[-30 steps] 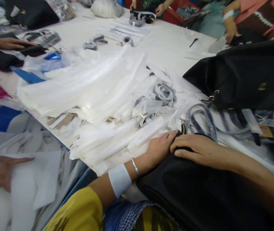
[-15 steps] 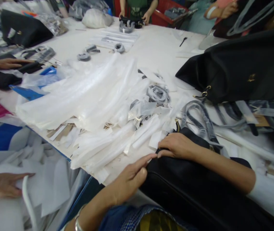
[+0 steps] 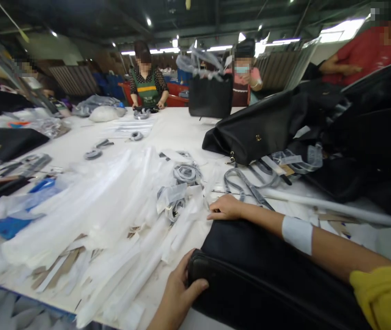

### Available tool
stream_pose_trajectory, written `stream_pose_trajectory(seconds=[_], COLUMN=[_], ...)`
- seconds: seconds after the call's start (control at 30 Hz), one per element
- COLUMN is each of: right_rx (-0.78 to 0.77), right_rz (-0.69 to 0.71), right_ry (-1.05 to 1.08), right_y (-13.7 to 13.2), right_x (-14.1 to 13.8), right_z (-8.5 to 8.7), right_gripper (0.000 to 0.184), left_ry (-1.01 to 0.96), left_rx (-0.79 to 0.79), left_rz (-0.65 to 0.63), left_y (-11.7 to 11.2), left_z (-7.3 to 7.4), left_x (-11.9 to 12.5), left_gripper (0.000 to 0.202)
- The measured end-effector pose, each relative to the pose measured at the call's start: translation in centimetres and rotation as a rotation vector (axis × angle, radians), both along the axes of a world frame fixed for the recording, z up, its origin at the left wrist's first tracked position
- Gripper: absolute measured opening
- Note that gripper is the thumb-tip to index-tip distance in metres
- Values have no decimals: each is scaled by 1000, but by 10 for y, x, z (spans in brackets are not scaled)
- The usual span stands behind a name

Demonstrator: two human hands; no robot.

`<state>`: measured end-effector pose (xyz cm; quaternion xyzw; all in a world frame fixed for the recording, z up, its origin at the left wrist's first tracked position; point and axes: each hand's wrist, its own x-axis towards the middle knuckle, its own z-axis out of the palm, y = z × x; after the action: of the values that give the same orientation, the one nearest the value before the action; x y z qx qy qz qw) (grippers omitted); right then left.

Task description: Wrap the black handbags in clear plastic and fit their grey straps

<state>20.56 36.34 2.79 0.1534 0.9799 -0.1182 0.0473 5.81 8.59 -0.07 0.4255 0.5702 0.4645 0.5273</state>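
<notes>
A large black bag (image 3: 250,266) lies on its side before me at the lower right. My left hand (image 3: 183,286) grips its near end, thumb on the piped panel and fingers round the far side, partly hidden. At the bag's far edge, my right hand (image 3: 227,207) is closed on the dark material with curled fingers. Just beyond that hand are a plastic-wrapped strap (image 3: 239,181) and strips of white wrapping (image 3: 181,229). A coiled wrapped strap (image 3: 185,174) lies farther left.
White sheets (image 3: 88,201) spread across the table (image 3: 171,126). More black bags (image 3: 250,123) are piled at right, beside a long white tube (image 3: 319,204). Across the table, one person (image 3: 147,89) handles a dark item; another is behind an upright black bag (image 3: 211,95) with wrapped handles.
My view has tilted up and turned right. My left hand has gone from near my right fingertips to the bag's near end. An upright bag now shows across the table.
</notes>
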Motion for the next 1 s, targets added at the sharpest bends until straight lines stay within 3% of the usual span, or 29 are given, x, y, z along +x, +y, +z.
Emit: stream_pose_trajectory(seconds=[0.1, 0.2, 0.23, 0.3, 0.4, 0.5, 0.57, 0.67, 0.8, 0.9, 1.0], right_rx=[-22, -51, -69, -258, -422, -456, -464, -466, -408, -433, -498], right_rz=[-23, -82, -112, -228, -548, -797, -913, -1060, -1294, -1315, -1233], right_ry=[42, 140, 170, 225, 298, 378, 462, 647, 859, 917, 825], right_y=[-9, -23, -31, -53, -111, -189, -235, -276, -288, -290, -287], right_x=[2, 41, 65, 124, 220, 283, 295, 275, 241, 242, 260], right_z=[22, 72, 90, 122, 139, 114, 85, 40, -2, -10, 11], right_gripper=[35, 40, 44, 45, 45, 53, 70, 96, 80, 76, 91], left_ry=[67, 183, 209, 254, 332, 365, 358, 330, 354, 428, 474], left_rx=[0, 4, 3, 11, 33, 42, 32, 26, 35, 1, 15], left_rz=[-67, -126, -138, -148, -128, -86, -74, -25, 90, 48, -32], left_y=[5, 10, 11, 12, 12, 12, 12, 8, -1, -5, -3], left_z=[9, 22, 25, 28, 25, 19, 16, 14, 16, 21, 31], left_x=[-4, -8, -9, -10, -14, -17, -18, -14, -5, -4, -8], left_gripper=[66, 52, 49, 46, 48, 50, 52, 57, 67, 70, 67])
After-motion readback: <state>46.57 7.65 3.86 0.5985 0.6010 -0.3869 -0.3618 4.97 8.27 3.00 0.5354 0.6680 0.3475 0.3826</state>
